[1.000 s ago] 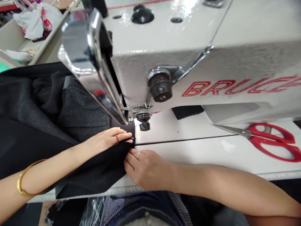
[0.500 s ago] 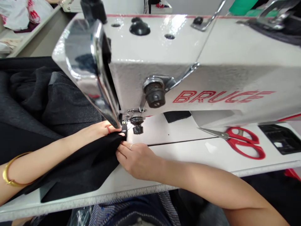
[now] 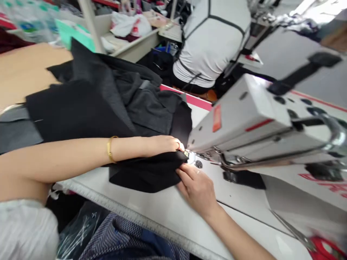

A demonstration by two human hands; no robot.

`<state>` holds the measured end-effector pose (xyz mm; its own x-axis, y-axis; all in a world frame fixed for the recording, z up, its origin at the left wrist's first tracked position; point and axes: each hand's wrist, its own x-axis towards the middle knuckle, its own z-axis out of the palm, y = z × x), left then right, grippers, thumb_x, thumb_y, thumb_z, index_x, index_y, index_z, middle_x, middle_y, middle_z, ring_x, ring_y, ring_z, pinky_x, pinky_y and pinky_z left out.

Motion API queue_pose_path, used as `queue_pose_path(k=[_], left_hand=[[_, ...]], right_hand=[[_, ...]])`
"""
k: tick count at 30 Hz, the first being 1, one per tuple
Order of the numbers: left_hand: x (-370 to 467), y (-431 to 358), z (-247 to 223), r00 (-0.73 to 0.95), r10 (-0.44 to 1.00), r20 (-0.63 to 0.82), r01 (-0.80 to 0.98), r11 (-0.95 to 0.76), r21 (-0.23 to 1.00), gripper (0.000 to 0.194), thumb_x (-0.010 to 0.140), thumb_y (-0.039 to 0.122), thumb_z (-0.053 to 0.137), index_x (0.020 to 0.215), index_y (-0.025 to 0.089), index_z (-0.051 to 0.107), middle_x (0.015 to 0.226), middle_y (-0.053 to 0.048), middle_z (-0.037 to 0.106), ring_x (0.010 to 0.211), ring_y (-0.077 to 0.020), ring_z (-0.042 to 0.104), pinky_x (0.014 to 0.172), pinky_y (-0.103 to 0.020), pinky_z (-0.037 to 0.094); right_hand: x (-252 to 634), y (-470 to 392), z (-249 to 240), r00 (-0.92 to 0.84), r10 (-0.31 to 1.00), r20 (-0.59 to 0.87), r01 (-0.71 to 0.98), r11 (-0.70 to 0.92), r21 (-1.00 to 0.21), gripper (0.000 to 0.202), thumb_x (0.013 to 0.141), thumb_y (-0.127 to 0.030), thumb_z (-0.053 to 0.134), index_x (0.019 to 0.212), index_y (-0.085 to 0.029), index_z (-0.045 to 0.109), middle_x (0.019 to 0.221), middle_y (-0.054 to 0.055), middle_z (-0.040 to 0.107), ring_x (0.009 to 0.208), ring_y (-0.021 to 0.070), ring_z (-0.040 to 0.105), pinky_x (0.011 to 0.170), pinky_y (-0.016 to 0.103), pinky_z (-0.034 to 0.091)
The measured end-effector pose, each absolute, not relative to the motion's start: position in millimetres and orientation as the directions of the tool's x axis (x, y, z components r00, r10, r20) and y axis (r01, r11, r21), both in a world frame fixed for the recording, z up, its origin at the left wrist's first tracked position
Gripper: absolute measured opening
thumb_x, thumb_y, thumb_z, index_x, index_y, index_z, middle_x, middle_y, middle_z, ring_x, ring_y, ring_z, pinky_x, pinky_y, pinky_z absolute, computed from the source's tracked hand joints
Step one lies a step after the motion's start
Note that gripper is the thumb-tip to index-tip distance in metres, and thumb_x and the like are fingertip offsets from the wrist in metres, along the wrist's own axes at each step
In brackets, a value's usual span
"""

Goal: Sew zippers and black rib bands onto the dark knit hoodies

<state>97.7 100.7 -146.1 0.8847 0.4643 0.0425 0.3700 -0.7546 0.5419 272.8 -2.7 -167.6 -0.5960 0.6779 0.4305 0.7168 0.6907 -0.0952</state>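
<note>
Black fabric (image 3: 146, 177) lies under the head of a white sewing machine (image 3: 244, 112), its edge by the lit needle area. My left hand (image 3: 166, 144) rests on the fabric's far side, fingers together and pressed onto it close to the needle. On the near side, my right hand (image 3: 197, 187) pinches the fabric edge between thumb and fingers. Both sets of fingertips are only a short way apart. The needle itself is too small to make out. More dark grey and black cloth (image 3: 92, 104) is heaped behind my left arm.
A measuring tape strip (image 3: 121, 216) runs along the table's front edge. Red-handled scissors (image 3: 325, 249) lie at the lower right, blurred. Beyond the table a person in a white top (image 3: 214, 39) sits facing away. Plastic bags (image 3: 130, 25) fill a trough at the back.
The view has swung left, so the machine and scissors appear further right and the seated person has come into sight. Both hands stay on the black fabric by the needle area.
</note>
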Motion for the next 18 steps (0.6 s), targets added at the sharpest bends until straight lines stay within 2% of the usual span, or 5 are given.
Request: queue_pose_path(k=[3, 7, 11, 15, 18], left_hand=[[67.6, 74.7, -115.5, 0.878, 0.478, -0.023, 0.428, -0.763, 0.485, 0.029, 0.087, 0.02, 0.038, 0.111, 0.016, 0.054, 0.115, -0.006, 0.056, 0.105, -0.0161, 0.05, 0.09, -0.023, 0.037], [22.1, 2.9, -99.5, 0.729, 0.685, 0.014, 0.654, -0.702, 0.283, 0.068, 0.076, 0.046, 0.052, 0.133, 0.016, 0.03, 0.131, -0.014, 0.04, 0.113, -0.027, 0.044, 0.095, -0.038, 0.033], [-36.8, -38.2, -109.8, 0.477, 0.878, 0.034, 0.879, -0.477, -0.005, 0.054, 0.074, 0.021, 0.051, 0.127, 0.02, 0.04, 0.113, -0.015, 0.055, 0.096, -0.0268, 0.055, 0.088, -0.045, 0.036], [-87.6, -26.4, -77.2, 0.107, 0.989, 0.1, 0.952, -0.131, 0.276, 0.03, 0.078, 0.018, 0.037, 0.096, 0.009, 0.059, 0.082, -0.007, 0.063, 0.078, -0.0198, 0.058, 0.077, -0.032, 0.043], [-88.6, -27.8, -27.4, 0.05, 0.976, 0.211, 0.884, -0.141, 0.446, 0.035, 0.082, 0.018, 0.026, 0.101, 0.009, 0.054, 0.088, -0.002, 0.061, 0.08, -0.0147, 0.056, 0.074, -0.025, 0.044]], right_hand=[[267.5, -2.2, -169.1, -0.623, 0.641, 0.448, 0.702, 0.711, -0.039, 0.021, 0.085, -0.02, 0.041, 0.085, -0.014, 0.061, 0.081, 0.007, 0.06, 0.079, 0.0196, 0.052, 0.072, 0.031, 0.042], [251.8, -14.4, -169.7, -0.678, 0.598, 0.428, 0.68, 0.731, 0.055, 0.024, 0.078, -0.009, 0.039, 0.086, -0.012, 0.061, 0.077, 0.008, 0.057, 0.07, 0.0199, 0.049, 0.064, 0.032, 0.042], [209.5, -26.2, -165.3, -0.737, 0.57, 0.364, 0.642, 0.758, 0.116, 0.044, 0.073, -0.002, 0.038, 0.111, -0.015, 0.055, 0.072, 0.005, 0.056, 0.063, 0.0177, 0.05, 0.059, 0.029, 0.04], [164.7, -22.1, -149.8, -0.72, 0.647, 0.253, 0.677, 0.734, 0.05, 0.046, 0.076, -0.004, 0.04, 0.117, -0.019, 0.052, 0.078, 0.006, 0.06, 0.066, 0.0178, 0.055, 0.057, 0.028, 0.042], [162.2, -21.2, -143.8, -0.654, 0.699, 0.289, 0.651, 0.714, -0.257, 0.048, 0.071, -0.005, 0.043, 0.114, -0.022, 0.056, 0.089, 0.007, 0.064, 0.084, 0.0211, 0.058, 0.074, 0.034, 0.045]])
